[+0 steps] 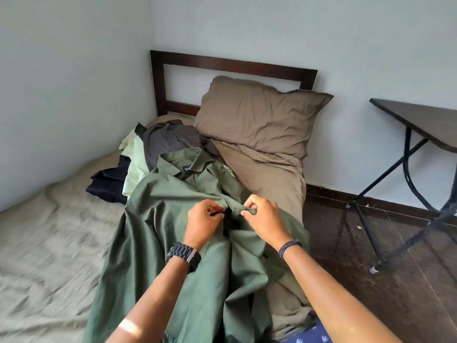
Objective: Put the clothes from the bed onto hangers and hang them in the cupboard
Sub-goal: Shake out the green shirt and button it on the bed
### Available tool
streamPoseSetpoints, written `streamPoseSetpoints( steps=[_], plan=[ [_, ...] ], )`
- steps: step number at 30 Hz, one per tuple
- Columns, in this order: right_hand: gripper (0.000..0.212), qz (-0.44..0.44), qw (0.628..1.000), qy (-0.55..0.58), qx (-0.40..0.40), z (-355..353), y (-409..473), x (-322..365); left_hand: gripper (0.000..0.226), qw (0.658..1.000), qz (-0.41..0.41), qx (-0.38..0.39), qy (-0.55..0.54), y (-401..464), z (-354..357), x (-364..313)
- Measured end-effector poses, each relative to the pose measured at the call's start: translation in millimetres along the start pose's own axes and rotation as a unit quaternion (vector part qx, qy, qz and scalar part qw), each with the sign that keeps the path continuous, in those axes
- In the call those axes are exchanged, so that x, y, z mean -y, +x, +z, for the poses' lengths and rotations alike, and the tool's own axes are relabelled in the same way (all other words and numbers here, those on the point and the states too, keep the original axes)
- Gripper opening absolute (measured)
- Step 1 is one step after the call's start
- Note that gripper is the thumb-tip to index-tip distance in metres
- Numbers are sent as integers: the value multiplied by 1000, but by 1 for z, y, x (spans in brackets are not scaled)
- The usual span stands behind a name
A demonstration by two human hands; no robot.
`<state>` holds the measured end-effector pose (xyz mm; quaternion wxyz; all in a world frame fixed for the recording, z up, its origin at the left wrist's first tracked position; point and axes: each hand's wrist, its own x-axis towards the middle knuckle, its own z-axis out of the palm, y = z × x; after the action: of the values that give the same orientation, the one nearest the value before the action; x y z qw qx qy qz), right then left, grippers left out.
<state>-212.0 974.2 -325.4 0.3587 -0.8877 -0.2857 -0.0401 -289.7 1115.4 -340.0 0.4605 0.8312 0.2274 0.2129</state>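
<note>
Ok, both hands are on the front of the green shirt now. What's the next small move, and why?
Probably finish working the front edges at the point pinched by the left hand and the right hand, then lift the green shirt. It lies spread on the bed, no hanger is in view, and the grey shirt, pale yellow garment and dark garment wait behind it.

A green shirt point(173, 231) lay spread open down the bed point(49, 243), collar toward the pillow end, front placket bunched mid-chest. Behind it sat a rumpled heap — a grey shirt point(170, 139), a pale yellow garment point(134, 164) and a dark navy one point(108, 184).
</note>
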Motion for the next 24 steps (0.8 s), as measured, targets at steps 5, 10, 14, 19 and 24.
streamPoseSetpoints(
  steps=[5, 10, 14, 19, 24],
  plan=[
    [3, 6, 1000, -20, 10, 27, -25, -11, 29, 983, -94, 67, -146, -29, 19, 34],
    [7, 28, 999, -3, -22, 36, -28, -4, 19, 976, -104, 33, -186, -33, 17, 41],
    [17, 50, 997, 33, -52, 35, -23, 7, 15, 993, -74, 27, -92, -24, 15, 38],
    [7, 18, 999, 48, -13, 45, -25, 16, 8, 998, 49, 11, 25, -21, 13, 33],
    [3, 20, 999, 49, 1, 51, -31, 13, 30, 998, -18, 19, -56, -18, 13, 38]
  ],
)
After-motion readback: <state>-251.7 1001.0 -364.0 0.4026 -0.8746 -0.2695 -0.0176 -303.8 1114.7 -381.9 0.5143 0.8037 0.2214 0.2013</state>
